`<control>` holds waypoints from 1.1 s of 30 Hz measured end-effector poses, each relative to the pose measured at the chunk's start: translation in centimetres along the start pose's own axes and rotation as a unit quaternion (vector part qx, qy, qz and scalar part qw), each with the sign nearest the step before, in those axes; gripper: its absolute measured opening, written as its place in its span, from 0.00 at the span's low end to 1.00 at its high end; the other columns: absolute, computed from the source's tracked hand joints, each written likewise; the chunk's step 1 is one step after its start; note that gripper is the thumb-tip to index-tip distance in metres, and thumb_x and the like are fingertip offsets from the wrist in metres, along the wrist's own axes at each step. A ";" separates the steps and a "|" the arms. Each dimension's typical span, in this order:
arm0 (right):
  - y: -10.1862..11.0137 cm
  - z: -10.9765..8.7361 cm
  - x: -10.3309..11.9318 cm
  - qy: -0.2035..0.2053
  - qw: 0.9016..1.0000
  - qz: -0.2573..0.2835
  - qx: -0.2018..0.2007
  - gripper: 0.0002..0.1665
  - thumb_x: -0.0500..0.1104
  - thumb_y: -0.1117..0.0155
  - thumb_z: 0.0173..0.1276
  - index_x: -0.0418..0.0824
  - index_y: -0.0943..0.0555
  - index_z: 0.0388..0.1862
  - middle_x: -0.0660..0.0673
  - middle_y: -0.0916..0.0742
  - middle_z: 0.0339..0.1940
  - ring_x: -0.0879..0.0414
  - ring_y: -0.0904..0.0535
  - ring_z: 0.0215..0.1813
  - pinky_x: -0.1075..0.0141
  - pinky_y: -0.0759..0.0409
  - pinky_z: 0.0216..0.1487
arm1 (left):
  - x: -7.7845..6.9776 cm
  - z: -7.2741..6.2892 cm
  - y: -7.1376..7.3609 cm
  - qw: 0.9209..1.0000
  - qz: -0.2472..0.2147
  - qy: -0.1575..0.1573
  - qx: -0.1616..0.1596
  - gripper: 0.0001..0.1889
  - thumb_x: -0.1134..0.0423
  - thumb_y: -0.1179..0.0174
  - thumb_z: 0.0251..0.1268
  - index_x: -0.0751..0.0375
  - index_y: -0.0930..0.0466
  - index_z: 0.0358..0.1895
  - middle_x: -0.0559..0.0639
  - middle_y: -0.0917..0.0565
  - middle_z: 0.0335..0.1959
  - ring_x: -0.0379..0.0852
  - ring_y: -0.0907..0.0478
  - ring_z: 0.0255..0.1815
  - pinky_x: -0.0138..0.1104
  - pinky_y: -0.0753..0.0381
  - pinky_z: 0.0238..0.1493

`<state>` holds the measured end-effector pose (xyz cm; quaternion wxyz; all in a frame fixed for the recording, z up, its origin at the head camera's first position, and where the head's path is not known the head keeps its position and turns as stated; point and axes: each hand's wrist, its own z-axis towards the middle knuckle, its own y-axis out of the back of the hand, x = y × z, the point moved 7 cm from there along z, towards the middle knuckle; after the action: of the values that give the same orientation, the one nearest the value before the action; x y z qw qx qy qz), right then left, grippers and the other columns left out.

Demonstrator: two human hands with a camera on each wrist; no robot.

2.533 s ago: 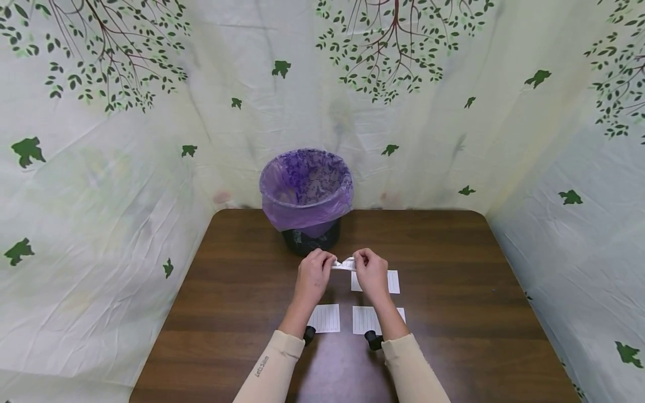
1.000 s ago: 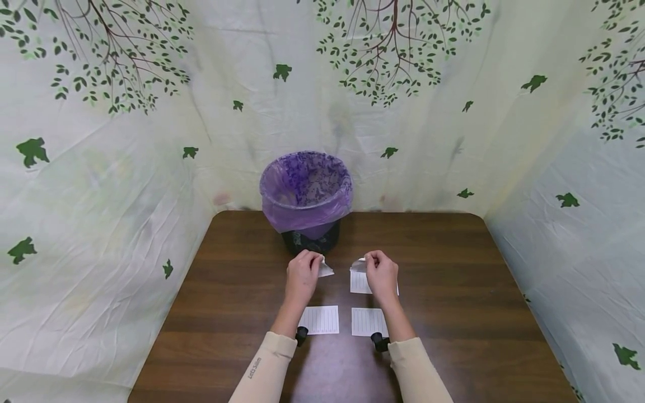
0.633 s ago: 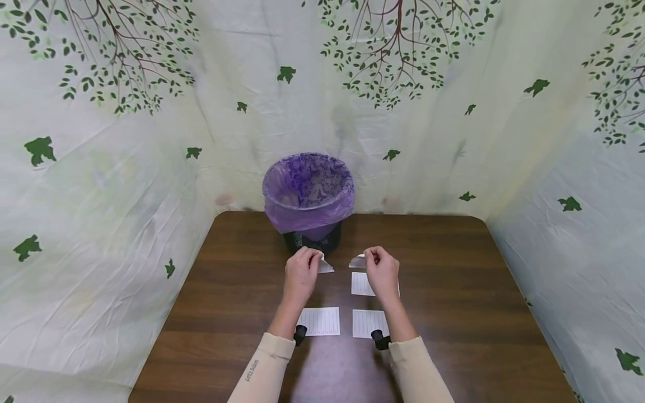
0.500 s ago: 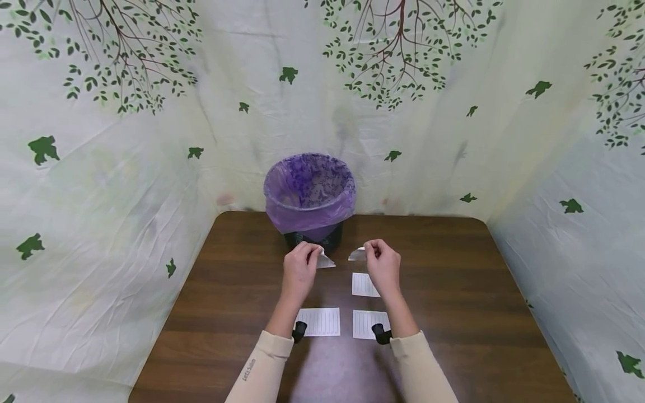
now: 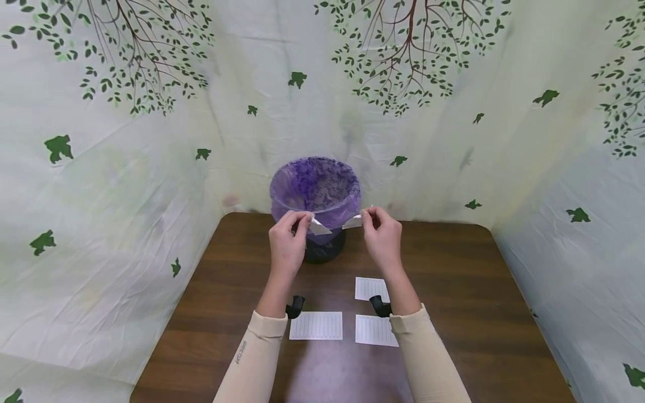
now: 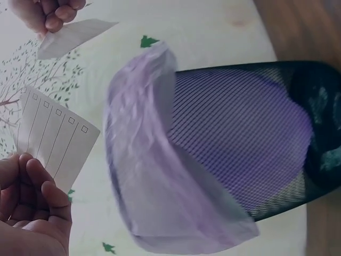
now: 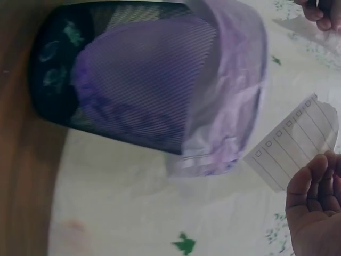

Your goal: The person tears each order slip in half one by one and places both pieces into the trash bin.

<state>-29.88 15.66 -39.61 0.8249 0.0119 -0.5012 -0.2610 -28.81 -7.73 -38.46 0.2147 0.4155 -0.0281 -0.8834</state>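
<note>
My left hand (image 5: 288, 242) pinches a torn half of a lined paper sheet (image 5: 319, 227) between thumb and fingers. A second torn half (image 5: 353, 222) is pinched the same way by my right hand (image 5: 383, 239). The two halves are apart, held up in front of the bin's near rim. In the left wrist view, the left half (image 6: 57, 140) shows ruled lines and a row of small checkboxes. Similar printing shows on the right half (image 7: 298, 140) in the right wrist view. Behind both hands stands a dark mesh wastebasket (image 5: 325, 252), lined with a purple bag (image 5: 330, 184).
Three whole lined sheets lie on the brown wooden table (image 5: 453, 280): a left one (image 5: 316, 326), a near right one (image 5: 375, 330) and a farther right one (image 5: 370, 289), the right ones partly covered by my arm. Leaf-printed curtain (image 5: 433, 157) surrounds the table's back and sides.
Earliest, both hands held one crumpled strip of paper together; it has since parted into two pieces. Both hands have moved forward with their pieces, from above the table to the bin's near rim.
</note>
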 end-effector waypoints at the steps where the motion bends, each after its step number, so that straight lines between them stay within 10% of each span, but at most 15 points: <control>1: -0.1 0.4 0.4 0.006 1.000 0.004 0.001 0.11 0.39 0.36 0.79 0.34 0.13 0.38 0.40 0.13 0.27 0.55 0.23 0.27 0.75 0.29 0.32 | -0.1 0.3 0.1 1.000 0.000 0.001 -0.002 0.10 0.63 0.35 0.75 0.67 0.09 0.43 0.58 0.12 0.33 0.48 0.20 0.30 0.21 0.27 0.35; 20: -5.3 5.5 2.5 0.040 0.998 0.004 0.046 0.12 0.42 0.38 0.82 0.35 0.13 0.48 0.39 0.11 0.34 0.49 0.19 0.34 0.67 0.25 0.37 | 2.0 5.6 -0.1 0.998 0.004 0.057 -0.027 0.12 0.60 0.40 0.81 0.63 0.13 0.55 0.58 0.12 0.45 0.50 0.18 0.40 0.29 0.24 0.38; 33: -7.7 6.4 0.4 0.031 0.997 -0.017 0.074 0.06 0.38 0.35 0.78 0.35 0.21 0.47 0.37 0.10 0.35 0.46 0.17 0.34 0.67 0.26 0.35 | 3.4 5.7 -1.1 0.991 0.135 0.023 0.009 0.09 0.61 0.36 0.77 0.60 0.09 0.48 0.57 0.11 0.44 0.57 0.16 0.44 0.48 0.18 0.51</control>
<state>-38.32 10.34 -38.26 0.8326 0.0892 -0.4930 -0.2364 -35.35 -8.81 -37.40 0.3288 0.4301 -0.0872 -0.8362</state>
